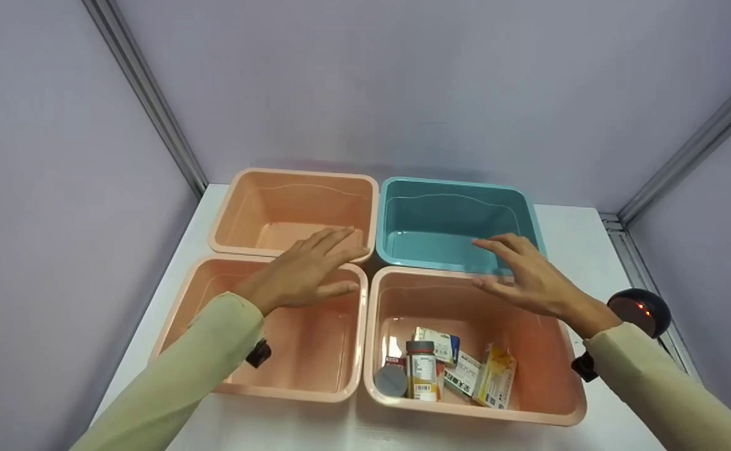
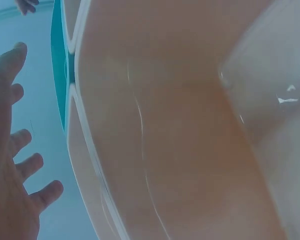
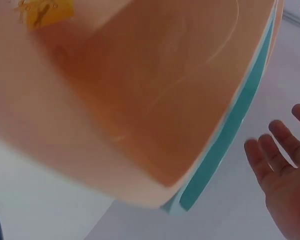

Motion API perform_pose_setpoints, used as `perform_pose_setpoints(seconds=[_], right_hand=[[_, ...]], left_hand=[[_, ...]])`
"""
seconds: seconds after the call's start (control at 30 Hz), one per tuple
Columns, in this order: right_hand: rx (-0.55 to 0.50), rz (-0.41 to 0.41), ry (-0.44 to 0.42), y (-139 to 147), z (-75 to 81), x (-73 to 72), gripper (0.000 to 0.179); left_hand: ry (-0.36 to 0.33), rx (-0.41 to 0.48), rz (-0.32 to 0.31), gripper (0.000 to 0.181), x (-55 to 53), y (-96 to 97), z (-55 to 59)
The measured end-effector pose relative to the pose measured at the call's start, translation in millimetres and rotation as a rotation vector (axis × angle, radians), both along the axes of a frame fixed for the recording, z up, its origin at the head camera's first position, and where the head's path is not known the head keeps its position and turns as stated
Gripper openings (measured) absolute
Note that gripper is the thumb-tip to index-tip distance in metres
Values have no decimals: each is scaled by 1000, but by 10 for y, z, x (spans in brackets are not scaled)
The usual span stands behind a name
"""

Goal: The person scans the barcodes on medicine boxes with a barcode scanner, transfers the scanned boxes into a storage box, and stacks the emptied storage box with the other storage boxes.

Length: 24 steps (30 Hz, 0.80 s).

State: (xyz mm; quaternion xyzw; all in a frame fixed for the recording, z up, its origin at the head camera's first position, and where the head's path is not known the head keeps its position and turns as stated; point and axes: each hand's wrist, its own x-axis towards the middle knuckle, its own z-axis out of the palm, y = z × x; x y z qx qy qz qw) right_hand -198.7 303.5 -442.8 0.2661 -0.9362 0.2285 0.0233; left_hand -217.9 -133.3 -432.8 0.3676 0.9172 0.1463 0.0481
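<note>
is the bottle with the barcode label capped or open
Capped: in the head view, a grey lid sits on the bottle, covering its mouth.

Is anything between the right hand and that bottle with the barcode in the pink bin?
Nothing visible blocks it. In the head view, the right hand hovers over the open-topped peach bin; the bottle is at the bin's near side, its cap uncovered. Boxes lie beside and behind it, none on top.
</note>
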Motion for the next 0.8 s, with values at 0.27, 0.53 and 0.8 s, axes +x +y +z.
perform_pose_setpoints(seconds=[0.27, 0.53, 0.8], right_hand=[[-66, 169, -203, -321, -101, 5, 57], [-63, 253, -425, -567, -193, -13, 61], [119, 350, -487, -766, -405, -40, 67]], left_hand=[[-23, -65, -125, 69, 210, 187, 9], [-7, -95, -272, 70, 397, 310, -26], [51, -159, -410, 71, 607, 366, -73]])
